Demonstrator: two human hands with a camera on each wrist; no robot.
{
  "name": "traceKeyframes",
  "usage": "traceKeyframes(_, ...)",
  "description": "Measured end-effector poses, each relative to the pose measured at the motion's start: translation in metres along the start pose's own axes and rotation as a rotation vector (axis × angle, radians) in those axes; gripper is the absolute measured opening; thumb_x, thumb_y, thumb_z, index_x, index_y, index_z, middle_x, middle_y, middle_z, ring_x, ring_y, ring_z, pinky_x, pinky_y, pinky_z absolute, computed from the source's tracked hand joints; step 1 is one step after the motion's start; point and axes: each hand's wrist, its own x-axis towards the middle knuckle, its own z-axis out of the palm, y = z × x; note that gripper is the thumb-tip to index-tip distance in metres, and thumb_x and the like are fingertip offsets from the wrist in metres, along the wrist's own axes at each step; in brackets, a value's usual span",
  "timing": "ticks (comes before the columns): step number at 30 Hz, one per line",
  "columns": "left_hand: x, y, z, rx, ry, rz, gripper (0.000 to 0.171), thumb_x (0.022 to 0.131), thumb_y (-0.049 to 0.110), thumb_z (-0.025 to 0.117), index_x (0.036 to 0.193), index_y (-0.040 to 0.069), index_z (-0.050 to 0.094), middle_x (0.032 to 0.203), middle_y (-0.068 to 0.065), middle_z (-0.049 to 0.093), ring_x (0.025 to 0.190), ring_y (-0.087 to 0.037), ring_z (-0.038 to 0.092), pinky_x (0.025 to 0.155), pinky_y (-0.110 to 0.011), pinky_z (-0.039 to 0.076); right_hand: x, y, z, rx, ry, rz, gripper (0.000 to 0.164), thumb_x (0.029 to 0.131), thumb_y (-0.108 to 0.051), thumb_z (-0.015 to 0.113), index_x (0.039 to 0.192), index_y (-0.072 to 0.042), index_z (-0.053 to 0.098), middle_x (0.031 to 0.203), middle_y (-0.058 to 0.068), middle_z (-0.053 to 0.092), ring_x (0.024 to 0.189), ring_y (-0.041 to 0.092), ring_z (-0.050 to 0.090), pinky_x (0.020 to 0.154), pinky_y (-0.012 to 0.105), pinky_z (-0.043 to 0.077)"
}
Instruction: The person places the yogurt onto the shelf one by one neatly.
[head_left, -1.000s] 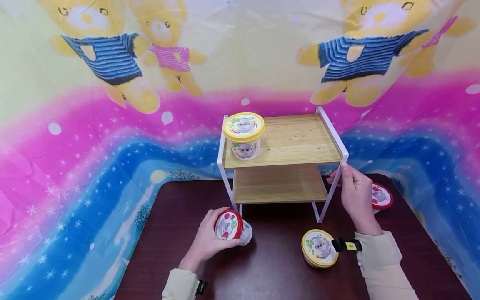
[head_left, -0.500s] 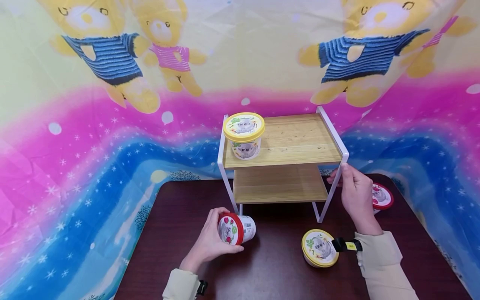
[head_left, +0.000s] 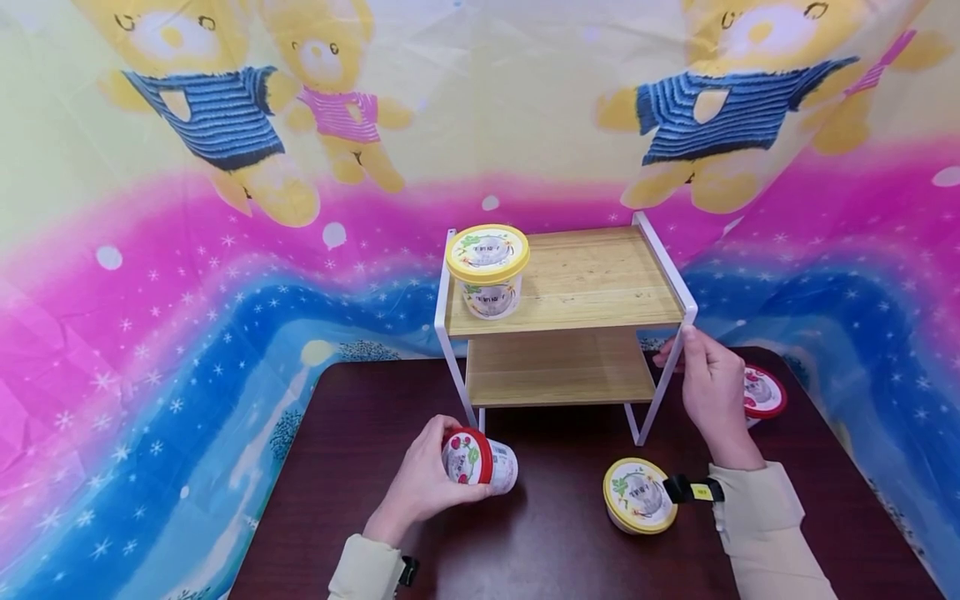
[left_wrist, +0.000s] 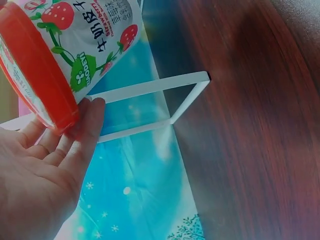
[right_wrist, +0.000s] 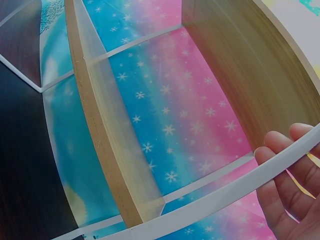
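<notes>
My left hand [head_left: 418, 482] holds a strawberry tub [head_left: 504, 468] by its red lid, just in front of the rack's left leg. The tub is tilted, lid to the left and base to the right. Strawberries and green leaves are printed on its side [left_wrist: 92, 35] in the left wrist view. On the other side, my right hand [head_left: 714, 390] grips the white right front post of a two-tier rack [head_left: 592, 279]. In the right wrist view, several fingers [right_wrist: 282, 192] curl behind that white post [right_wrist: 225, 197].
A yellow-lidded tub [head_left: 489, 254] stands on the top shelf's left end. Another yellow-lidded tub [head_left: 639, 497] is on the dark table [head_left: 555, 550], near my right wrist. Beyond my right hand sits a red-lidded tub [head_left: 765, 392], partly hidden. A printed cloth [head_left: 480, 108] hangs behind.
My left hand has shifted slightly right with the strawberry tub, which has tipped further onto its side, showing more of its wall. My right hand and the rack have stayed put.
</notes>
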Motion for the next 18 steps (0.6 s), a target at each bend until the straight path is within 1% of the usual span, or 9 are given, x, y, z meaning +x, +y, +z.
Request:
traceKeyframes(4, -0.0005, 0.0047, 0.0, 0.007, -0.028, -0.037, 0.085, 0.06, 0.06, 0.09, 0.126, 0.026, 0.048, 0.109, 0.011, 0.057, 0.098, -0.01, 0.057, 0.077, -0.029, 0.056, -0.0002, -0.0001, 0.0, 0.002, 0.0, -0.001, 0.049, 0.11, -0.037, 0.043, 0.095, 0.0, 0.072, 0.087, 0.003, 0.071, 0.077, -0.002, 0.068, 0.074, 0.011, 0.051)
traceKeyframes(6, -0.0003, 0.0057, 0.0004, 0.009, -0.036, -0.039, 0.083, 0.062, 0.059, 0.089, 0.127, 0.027, 0.048, 0.111, 0.011, 0.058, 0.099, -0.01, 0.057, 0.077, -0.029, 0.056, -0.0002, -0.0007, -0.0001, 0.002, -0.001, -0.001, 0.049, 0.11, -0.037, 0.043, 0.095, 0.0, 0.071, 0.087, 0.004, 0.071, 0.077, -0.002, 0.068, 0.075, 0.011, 0.051)
traceKeyframes(9, 0.0006, 0.0059, 0.0005, 0.016, -0.048, 0.002, 0.082, 0.067, 0.058, 0.087, 0.134, 0.031, 0.049, 0.115, 0.012, 0.058, 0.1, -0.009, 0.057, 0.078, -0.03, 0.056, -0.0003, -0.0009, -0.0005, -0.004, -0.002, 0.004, 0.049, 0.11, -0.038, 0.043, 0.095, -0.001, 0.072, 0.087, 0.004, 0.071, 0.078, -0.002, 0.068, 0.074, 0.011, 0.051)
traceKeyframes(13, 0.002, 0.0055, 0.0005, 0.01, -0.057, 0.062, 0.077, 0.071, 0.053, 0.086, 0.139, 0.04, 0.053, 0.12, 0.016, 0.055, 0.102, -0.008, 0.056, 0.078, -0.029, 0.056, -0.0003, -0.0004, -0.0007, -0.012, -0.003, 0.003, 0.049, 0.11, -0.038, 0.043, 0.095, -0.001, 0.072, 0.087, 0.005, 0.071, 0.077, -0.002, 0.067, 0.073, 0.011, 0.051)
traceKeyframes(15, 0.0022, 0.0055, 0.001, 0.006, -0.054, 0.063, 0.074, 0.071, 0.051, 0.087, 0.137, 0.043, 0.055, 0.119, 0.016, 0.053, 0.101, -0.008, 0.055, 0.076, -0.028, 0.056, -0.0002, -0.0002, -0.0008, -0.012, -0.004, 0.001, 0.049, 0.11, -0.038, 0.043, 0.096, -0.001, 0.072, 0.087, 0.005, 0.071, 0.077, -0.002, 0.067, 0.073, 0.011, 0.051)
traceKeyframes(18, 0.0027, 0.0062, 0.0017, -0.003, -0.048, 0.055, 0.074, 0.07, 0.05, 0.088, 0.134, 0.042, 0.053, 0.119, 0.012, 0.051, 0.102, -0.009, 0.054, 0.075, -0.026, 0.056, 0.0, 0.0, -0.0009, -0.011, -0.003, -0.001, 0.049, 0.11, -0.038, 0.043, 0.095, -0.001, 0.072, 0.087, 0.005, 0.071, 0.077, -0.001, 0.067, 0.073, 0.012, 0.051)
